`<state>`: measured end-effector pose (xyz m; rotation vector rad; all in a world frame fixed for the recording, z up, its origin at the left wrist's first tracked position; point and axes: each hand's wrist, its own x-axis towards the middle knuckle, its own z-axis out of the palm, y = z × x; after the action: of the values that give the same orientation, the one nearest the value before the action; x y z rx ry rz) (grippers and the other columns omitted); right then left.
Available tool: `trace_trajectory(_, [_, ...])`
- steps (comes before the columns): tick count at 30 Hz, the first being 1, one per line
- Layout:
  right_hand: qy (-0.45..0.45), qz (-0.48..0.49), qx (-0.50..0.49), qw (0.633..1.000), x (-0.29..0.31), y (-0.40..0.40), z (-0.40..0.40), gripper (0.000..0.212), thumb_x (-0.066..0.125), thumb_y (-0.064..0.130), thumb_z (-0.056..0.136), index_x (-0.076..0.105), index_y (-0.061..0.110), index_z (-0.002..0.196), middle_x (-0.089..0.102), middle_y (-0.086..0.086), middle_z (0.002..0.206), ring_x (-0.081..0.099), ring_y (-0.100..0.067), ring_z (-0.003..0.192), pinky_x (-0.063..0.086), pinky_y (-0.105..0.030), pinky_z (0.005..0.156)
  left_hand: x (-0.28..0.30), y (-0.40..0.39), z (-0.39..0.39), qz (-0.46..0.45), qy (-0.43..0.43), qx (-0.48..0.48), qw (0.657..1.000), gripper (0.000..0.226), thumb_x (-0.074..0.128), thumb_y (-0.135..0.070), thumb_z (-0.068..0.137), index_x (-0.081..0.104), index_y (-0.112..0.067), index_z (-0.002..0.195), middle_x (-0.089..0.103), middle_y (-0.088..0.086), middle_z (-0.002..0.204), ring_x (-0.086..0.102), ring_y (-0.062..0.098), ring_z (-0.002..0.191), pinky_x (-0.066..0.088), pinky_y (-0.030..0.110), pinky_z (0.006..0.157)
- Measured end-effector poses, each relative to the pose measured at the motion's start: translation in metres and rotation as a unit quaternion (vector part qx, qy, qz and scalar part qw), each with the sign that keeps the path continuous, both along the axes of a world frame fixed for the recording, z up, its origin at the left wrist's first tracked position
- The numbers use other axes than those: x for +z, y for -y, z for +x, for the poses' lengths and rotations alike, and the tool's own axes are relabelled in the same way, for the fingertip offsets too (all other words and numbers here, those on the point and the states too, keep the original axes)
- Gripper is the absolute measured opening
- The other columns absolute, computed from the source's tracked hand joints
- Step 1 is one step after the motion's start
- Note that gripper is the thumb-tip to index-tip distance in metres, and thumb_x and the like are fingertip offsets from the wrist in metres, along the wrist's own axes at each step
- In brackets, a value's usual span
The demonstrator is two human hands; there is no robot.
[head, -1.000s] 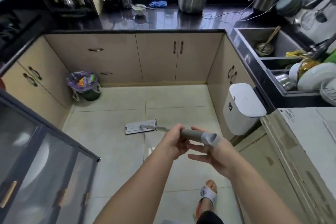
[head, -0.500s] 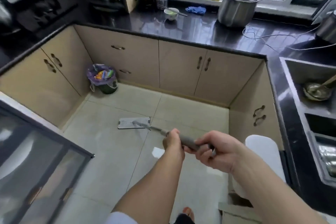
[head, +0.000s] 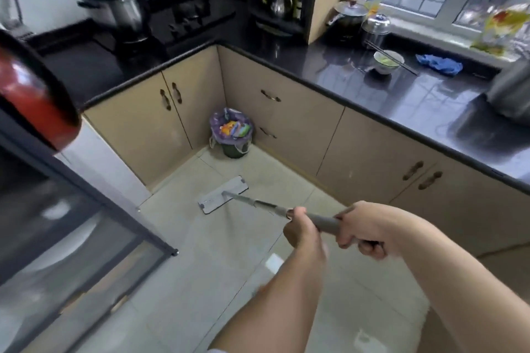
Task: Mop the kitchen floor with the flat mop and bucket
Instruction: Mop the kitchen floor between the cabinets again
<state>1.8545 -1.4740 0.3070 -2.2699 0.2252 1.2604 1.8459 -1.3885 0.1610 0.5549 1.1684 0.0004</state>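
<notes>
The flat mop's white head [head: 223, 194] lies flat on the pale tiled floor [head: 200, 266], angled toward the corner where the cabinets meet. Its grey pole [head: 258, 203] runs back to both my hands. My left hand [head: 301, 231] grips the pole lower down, fingers curled round it. My right hand [head: 362, 228] grips the grey handle end [head: 327, 223] just behind. The floor near my arms shines wet. No bucket is in view.
A small bin with a purple liner [head: 233, 135] stands in the cabinet corner just beyond the mop head. Beige cabinets [head: 286, 129] under a black counter [head: 372, 86] bound the floor at back and right. A glass-fronted cabinet [head: 71, 223] edges the left.
My view has swung left toward the stove corner. The mop head has slid closer to the bin and turned diagonal. My right hand, earlier loose, now grips the handle.
</notes>
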Motion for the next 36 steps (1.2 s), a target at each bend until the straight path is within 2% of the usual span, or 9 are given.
trace_trajectory(9, [0.064,0.016,0.08,0.995,-0.073,-0.107,0.113,0.027,0.054,0.019,0.092,0.074,0.013,0.109,0.056,-0.004,0.067,0.044,-0.018,0.043,0.034,-0.018,0.042,-0.053,-0.124,0.121,0.067,-0.067,-0.01,0.995,0.016,0.059,-0.016,0.093,0.062,-0.001,0.098,0.073,0.014,0.086,0.071,0.028,0.075,0.062,0.046,0.078])
trace_trajectory(12, [0.073,0.028,0.111,0.991,-0.103,-0.122,0.149,0.025,0.054,0.014,0.091,0.072,0.015,0.108,0.054,-0.002,0.068,0.046,-0.018,0.047,0.035,-0.019,0.042,-0.066,-0.155,0.155,0.09,-0.065,-0.061,0.992,0.042,0.051,-0.011,0.098,0.047,-0.016,0.14,0.064,0.018,0.124,0.069,0.034,0.097,0.06,0.046,0.068])
trace_trajectory(15, [0.059,0.025,0.134,0.989,-0.125,-0.112,0.181,0.021,0.055,0.015,0.091,0.07,0.017,0.105,0.052,-0.002,0.068,0.045,-0.019,0.047,0.032,-0.019,0.04,-0.078,-0.166,0.179,0.084,-0.059,-0.184,0.978,0.06,0.045,-0.013,0.101,0.033,-0.037,0.154,0.062,0.011,0.12,0.07,0.028,0.085,0.058,0.04,0.059])
trace_trajectory(18, [0.023,0.027,0.133,0.99,-0.135,-0.09,0.201,0.022,0.055,0.014,0.092,0.069,0.013,0.108,0.049,-0.003,0.065,0.038,-0.019,0.041,0.028,-0.016,0.04,-0.081,-0.148,0.19,0.107,-0.077,-0.28,0.951,0.053,0.046,-0.019,0.1,0.041,-0.039,0.149,0.068,0.011,0.109,0.072,0.027,0.075,0.06,0.037,0.065])
trace_trajectory(22, [0.027,0.004,0.238,0.971,-0.117,-0.063,0.21,0.027,0.044,0.008,0.09,0.058,-0.001,0.112,0.056,-0.012,0.076,0.048,-0.023,0.044,0.036,-0.021,0.041,-0.052,-0.095,0.192,0.164,-0.102,-0.186,0.963,0.025,0.047,-0.022,0.097,0.062,-0.029,0.115,0.067,0.009,0.112,0.067,0.024,0.078,0.057,0.033,0.057])
trace_trajectory(26, [0.017,-0.028,0.315,0.949,-0.052,-0.026,0.235,0.014,0.046,0.015,0.09,0.051,0.004,0.086,0.064,-0.016,0.076,0.054,-0.026,0.05,0.039,-0.023,0.046,-0.004,-0.042,0.191,0.105,-0.062,-0.157,0.98,0.018,0.04,-0.019,0.099,0.055,-0.021,0.108,0.062,0.005,0.074,0.062,0.02,0.057,0.057,0.034,0.065])
trace_trajectory(30, [-0.028,-0.017,0.352,0.935,0.005,0.002,0.262,0.027,0.044,0.03,0.097,0.052,0.004,0.094,0.07,-0.016,0.074,0.038,-0.019,0.04,0.032,-0.019,0.043,0.026,-0.009,0.192,0.089,-0.029,-0.1,0.991,0.017,0.039,-0.011,0.096,0.047,-0.02,0.107,0.05,0.001,0.044,0.051,0.017,0.035,0.057,0.037,0.068])
trace_trajectory(32, [-0.057,0.032,0.305,0.95,0.013,0.007,0.253,0.021,0.044,0.027,0.1,0.05,0.01,0.11,0.071,-0.016,0.079,0.038,-0.018,0.037,0.03,-0.018,0.041,0.027,-0.005,0.185,0.098,-0.019,-0.044,0.994,0.028,0.04,-0.009,0.099,0.039,-0.024,0.123,0.048,0.003,0.051,0.05,0.015,0.037,0.054,0.029,0.049])
trace_trajectory(36, [-0.13,0.118,0.137,0.975,-0.017,0.001,0.215,0.013,0.044,0.021,0.101,0.054,0.013,0.104,0.059,-0.009,0.076,0.038,-0.013,0.038,0.027,-0.017,0.041,-0.002,-0.029,0.167,0.118,-0.069,-0.039,0.99,0.006,0.046,-0.009,0.103,0.046,-0.012,0.097,0.043,0.007,0.071,0.046,0.019,0.058,0.042,0.019,0.036])
